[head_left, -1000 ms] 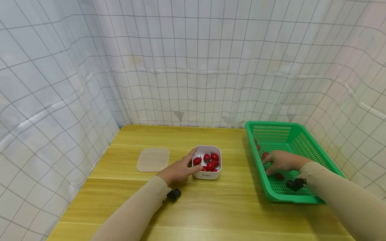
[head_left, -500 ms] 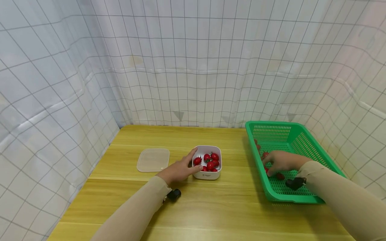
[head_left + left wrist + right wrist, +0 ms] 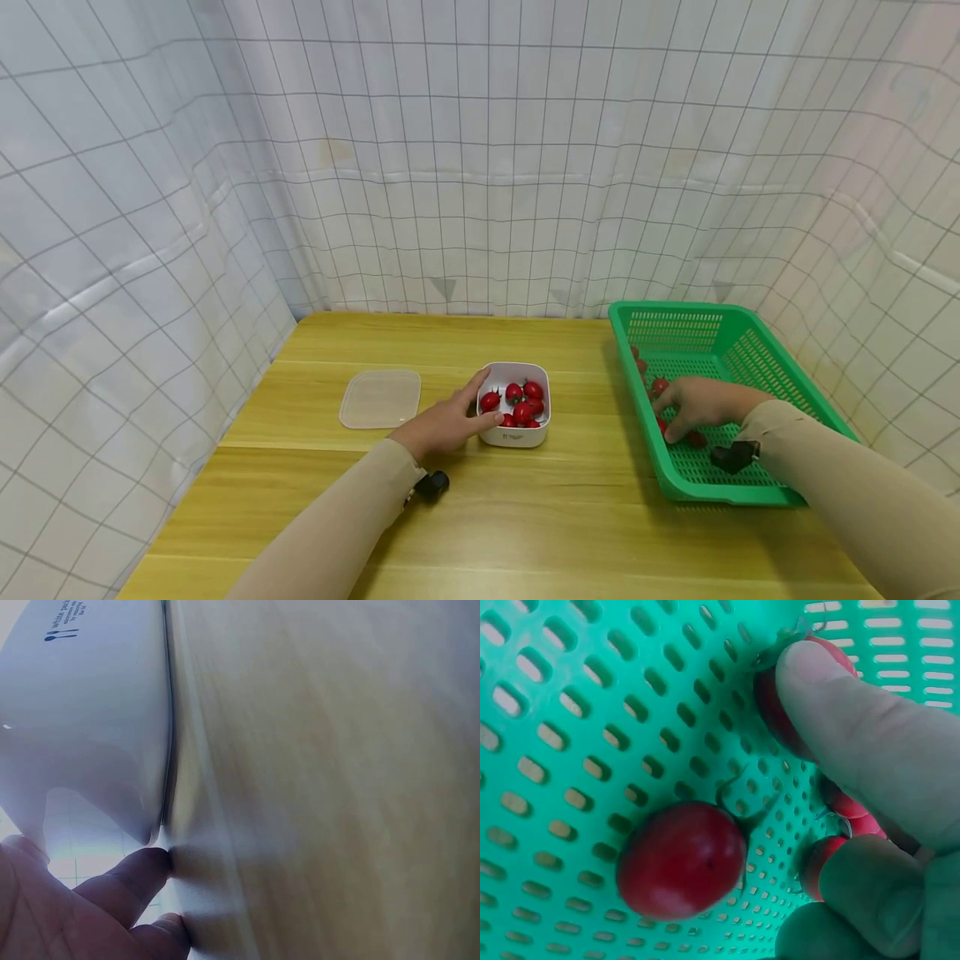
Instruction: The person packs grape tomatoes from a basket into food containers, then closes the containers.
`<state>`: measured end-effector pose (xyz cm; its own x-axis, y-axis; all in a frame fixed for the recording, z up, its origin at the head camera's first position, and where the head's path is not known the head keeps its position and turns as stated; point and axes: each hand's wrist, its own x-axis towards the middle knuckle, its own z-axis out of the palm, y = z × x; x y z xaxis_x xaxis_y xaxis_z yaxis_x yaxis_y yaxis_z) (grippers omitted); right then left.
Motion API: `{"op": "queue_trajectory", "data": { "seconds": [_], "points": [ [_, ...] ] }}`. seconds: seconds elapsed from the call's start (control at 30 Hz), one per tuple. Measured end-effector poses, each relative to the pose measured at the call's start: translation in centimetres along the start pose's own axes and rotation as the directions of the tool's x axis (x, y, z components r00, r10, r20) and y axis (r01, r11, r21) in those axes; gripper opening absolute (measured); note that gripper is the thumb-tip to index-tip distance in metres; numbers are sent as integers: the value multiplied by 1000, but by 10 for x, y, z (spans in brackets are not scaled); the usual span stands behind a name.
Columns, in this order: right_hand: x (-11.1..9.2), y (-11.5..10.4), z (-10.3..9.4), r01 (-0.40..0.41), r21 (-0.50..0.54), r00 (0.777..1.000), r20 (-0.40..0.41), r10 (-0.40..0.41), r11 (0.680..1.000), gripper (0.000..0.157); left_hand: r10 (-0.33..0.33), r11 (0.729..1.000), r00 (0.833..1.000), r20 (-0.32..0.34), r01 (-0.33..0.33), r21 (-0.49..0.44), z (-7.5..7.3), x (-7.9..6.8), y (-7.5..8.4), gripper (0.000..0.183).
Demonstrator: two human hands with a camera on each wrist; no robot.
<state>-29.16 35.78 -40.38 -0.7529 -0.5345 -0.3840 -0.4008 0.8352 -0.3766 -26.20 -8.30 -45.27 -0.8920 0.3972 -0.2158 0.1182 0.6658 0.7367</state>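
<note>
Has the right grip (image 3: 697,402) bent downward inside the green basket (image 3: 738,495), near its left wall, with the thumb laid over a red tomato (image 3: 774,712) and the other fingers bent and partly hidden. Cannot tell whether pinching that tomato or only touching it. Can see, near the thumb, a loose tomato (image 3: 682,859) with green sepals, lying apart from the fingers on the perforated plastic. Can make out more tomatoes (image 3: 844,799) past the hand, partly covered by it, and others along the basket's left wall.

Rests the left grip (image 3: 446,423) loosely spread against the left side of the white box (image 3: 513,437), with the thumb over the near left corner of the rim and a fingertip at the far left corner. Can see a cluster of tomatoes (image 3: 522,412) inside that box, and small dark lettering (image 3: 64,622) on its front wall.

Farther out, can see a flat, translucent lid (image 3: 381,399) lying to the left of the box, apart from it, on the wood-grained bench (image 3: 480,533). Wears beige sleeves (image 3: 330,533) and a small black device (image 3: 433,485) at each wrist. Faces a white, grid-patterned curtain (image 3: 487,208) behind the bench.
</note>
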Motion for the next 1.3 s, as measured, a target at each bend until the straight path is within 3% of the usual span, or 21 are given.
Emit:
{"op": "queue_trajectory", "data": {
  "seconds": [0.63, 0.93, 1.3],
  "points": [
    [1, 0, 2, 17, -2, 1000, 11, -17, 1000, 43, 10, 1000, 1000, -6, -10, 7, 0, 1, -1, 92],
    [-1, -1, -2, -30, 20, 999, -25, 31, 999, 39, 7, 1000, 1000, 0, -7, -4, 1, 2, -2, 91],
    [-13, -3, -16, -26, 6, 995, -92, 26, 1000, 42, 4, 1000, 1000, -1, -4, 2, 0, 0, 0, 91]
  ]
}}
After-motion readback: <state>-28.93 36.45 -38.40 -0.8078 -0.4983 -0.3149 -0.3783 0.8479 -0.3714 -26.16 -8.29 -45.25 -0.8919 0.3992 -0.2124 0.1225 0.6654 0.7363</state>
